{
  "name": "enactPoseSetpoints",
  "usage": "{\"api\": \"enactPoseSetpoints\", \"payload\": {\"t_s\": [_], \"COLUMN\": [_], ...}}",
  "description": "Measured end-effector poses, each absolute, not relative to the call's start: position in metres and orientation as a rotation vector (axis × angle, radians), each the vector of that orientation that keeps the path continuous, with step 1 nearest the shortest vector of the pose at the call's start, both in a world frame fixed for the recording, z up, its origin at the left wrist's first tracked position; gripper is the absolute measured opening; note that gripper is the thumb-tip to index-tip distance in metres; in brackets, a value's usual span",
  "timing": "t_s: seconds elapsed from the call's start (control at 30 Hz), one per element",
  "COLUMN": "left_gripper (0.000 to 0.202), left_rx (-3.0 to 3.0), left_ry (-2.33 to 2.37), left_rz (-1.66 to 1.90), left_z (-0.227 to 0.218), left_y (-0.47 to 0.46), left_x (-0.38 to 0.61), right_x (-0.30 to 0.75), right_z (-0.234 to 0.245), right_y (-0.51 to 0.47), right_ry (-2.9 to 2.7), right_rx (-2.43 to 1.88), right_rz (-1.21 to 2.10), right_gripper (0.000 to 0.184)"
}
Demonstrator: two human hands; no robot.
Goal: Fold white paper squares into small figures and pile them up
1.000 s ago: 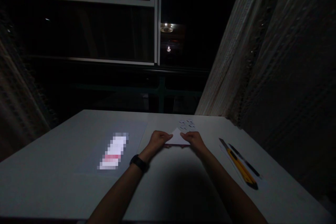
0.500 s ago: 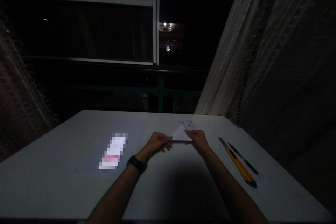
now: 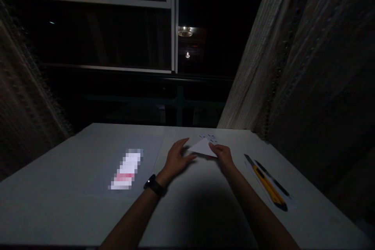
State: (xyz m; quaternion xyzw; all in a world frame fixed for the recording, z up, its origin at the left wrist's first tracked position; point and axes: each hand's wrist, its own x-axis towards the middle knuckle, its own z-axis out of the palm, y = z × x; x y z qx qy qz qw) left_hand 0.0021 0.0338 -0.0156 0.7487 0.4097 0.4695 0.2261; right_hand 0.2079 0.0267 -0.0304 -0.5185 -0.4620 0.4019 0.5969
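Note:
A white piece of paper folded into a triangle (image 3: pixel 202 147) is pinched by my right hand (image 3: pixel 223 155) at its right corner, the thumb on top. My left hand (image 3: pixel 177 159), with a dark watch on its wrist, is open beside the paper's left tip, thumb and fingers apart. I cannot tell whether it touches the paper. Just beyond the triangle, small dark marks (image 3: pixel 211 136) show on the table or on a sheet there; the dim light hides which.
On the white table (image 3: pixel 181 211), a yellow utility knife (image 3: pixel 268 185) and a dark pen (image 3: pixel 274 179) lie at right. A bright, pixelated phone-like rectangle (image 3: pixel 126 170) rests on a pale sheet (image 3: pixel 152 144) at left. Behind are a window frame (image 3: pixel 174 39) and curtains (image 3: pixel 252 66).
My left hand has let go of the folded paper's left corner and opened its fingers. My right hand still holds the paper, whose left tip has shifted slightly left and up.

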Motion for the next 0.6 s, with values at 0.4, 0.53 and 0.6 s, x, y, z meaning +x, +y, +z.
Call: {"api": "enactPoseSetpoints", "payload": {"t_s": [0.4,0.53,0.6], "left_gripper": [0.074,0.075,0.066], "left_rx": [2.397,2.413,2.39], "left_ry": [1.095,1.104,1.119], "left_rz": [0.875,0.908,0.927], "left_z": [-0.029,-0.03,-0.03], "left_y": [0.031,0.029,0.029], "left_x": [0.001,0.004,0.004], "right_x": [0.181,0.18,0.179], "right_z": [-0.038,-0.042,-0.043], "right_y": [0.02,0.021,0.021], "right_ry": [-1.163,-1.022,-1.001], "right_rx": [-1.218,-1.213,-1.216], "right_rz": [1.137,1.171,1.197], "right_gripper": [0.042,0.039,0.038]}}
